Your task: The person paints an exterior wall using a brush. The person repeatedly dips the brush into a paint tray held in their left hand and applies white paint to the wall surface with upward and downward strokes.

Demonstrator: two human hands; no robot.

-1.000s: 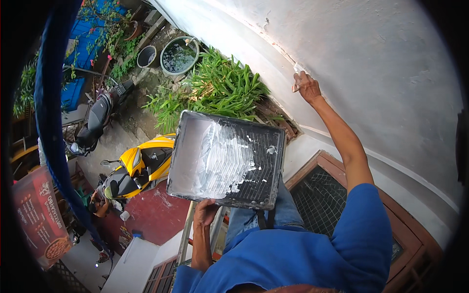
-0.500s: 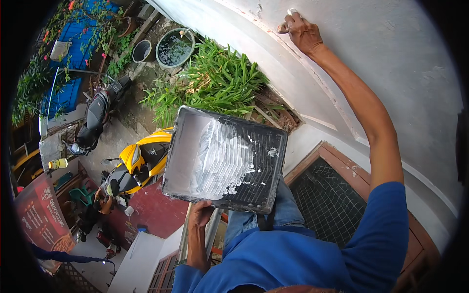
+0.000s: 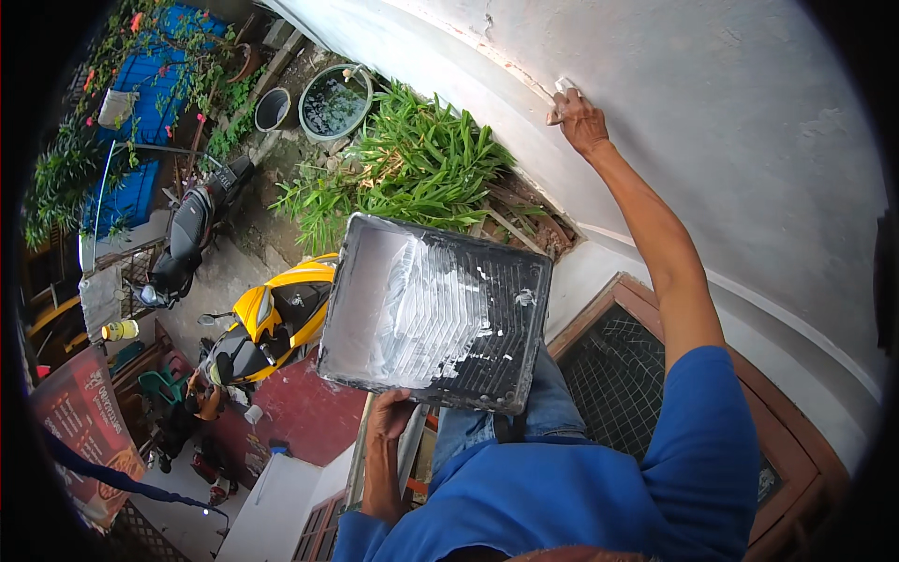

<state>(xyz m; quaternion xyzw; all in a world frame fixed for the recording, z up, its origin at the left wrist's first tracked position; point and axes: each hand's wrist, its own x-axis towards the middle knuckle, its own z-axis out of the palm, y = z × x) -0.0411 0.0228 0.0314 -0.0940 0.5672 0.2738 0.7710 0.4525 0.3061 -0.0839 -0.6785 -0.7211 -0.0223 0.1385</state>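
My left hand (image 3: 390, 412) grips the near edge of a black paint tray (image 3: 510, 332), its fingers partly hidden beneath it. White paint (image 3: 421, 304) coats the ribbed slope, and a pale pool fills the tray's left end. Up at the wall (image 3: 740, 178), my right hand (image 3: 585, 126) is closed around a small paintbrush (image 3: 566, 85). Its white-coated end meets the pale surface, beside a ledge with a rough reddish line. The fingers cover much of the brush.
Below are leafy green plants (image 3: 412, 169), a round water basin (image 3: 335, 101), a yellow motorcycle (image 3: 272, 314) and a dark motorcycle (image 3: 192, 220). A person (image 3: 201, 403) is far down at the left. A brown-framed mesh window (image 3: 613, 375) lies near my right side.
My right hand and the brush have moved down the picture along the wall, closer to me, with the elbow drawn in leftward. The tray has shifted only slightly in view.
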